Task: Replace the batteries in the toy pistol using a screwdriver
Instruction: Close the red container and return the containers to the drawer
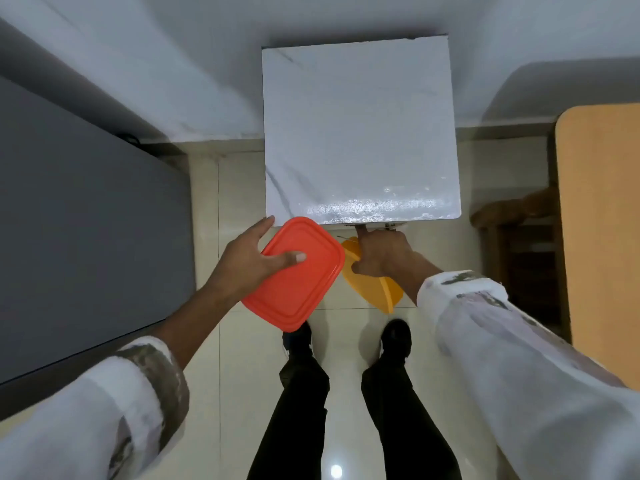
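Your left hand (249,261) grips the red lid (294,275), your right hand (381,254) the yellow piece (377,289). The surface (360,133) lies straight ahead, its near edge at both fingertips.

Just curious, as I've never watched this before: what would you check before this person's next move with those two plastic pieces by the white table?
1. Grip: left hand holds red lid, thumb on top: ok.
2. Grip: right hand holds yellow plastic piece, forefinger stretched toward the table edge: ok.
3. Room: white table has bare surface for setting things down: ok.
4. Tools: toy pistol, screwdriver, batteries in sight: not ok.
5. Contents under red lid: cannot tell.
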